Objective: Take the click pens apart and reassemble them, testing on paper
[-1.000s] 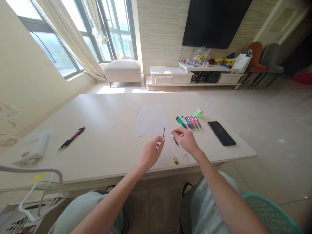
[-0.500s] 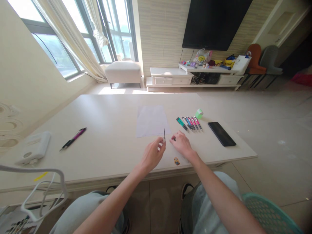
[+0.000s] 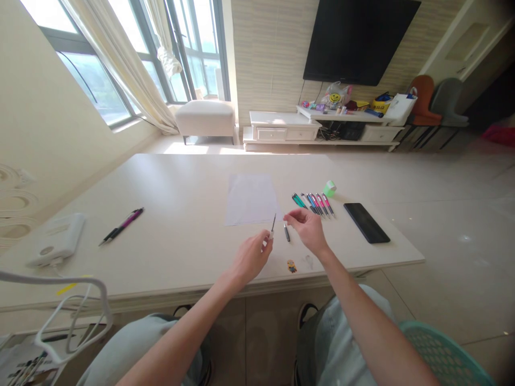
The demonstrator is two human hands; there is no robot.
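My left hand (image 3: 252, 254) pinches a slim pen part with a white end, from which a thin dark pen refill (image 3: 274, 221) points upward. Just right of it, a short dark pen barrel section (image 3: 287, 233) lies on the white table (image 3: 181, 225). My right hand (image 3: 309, 228) hovers by that section's upper end, thumb and finger pressed together. Anything between those fingertips is too small to make out. Closer to the front edge lies a small yellow and blue cartoon sticker (image 3: 292, 266), with a faint clear scrap (image 3: 308, 261) beside it.
A sheet of white paper (image 3: 250, 198) lies beyond my hands. To the right are several click pens (image 3: 317, 205) in a row, a green and white small container (image 3: 329, 188) and a black phone (image 3: 366, 222). At left are two pens (image 3: 121, 226) and a white device (image 3: 56, 239).
My right hand has lifted slightly, away from the table, and the dark barrel section now lies exposed below its fingertips. In my left hand the refill leans more to the right.
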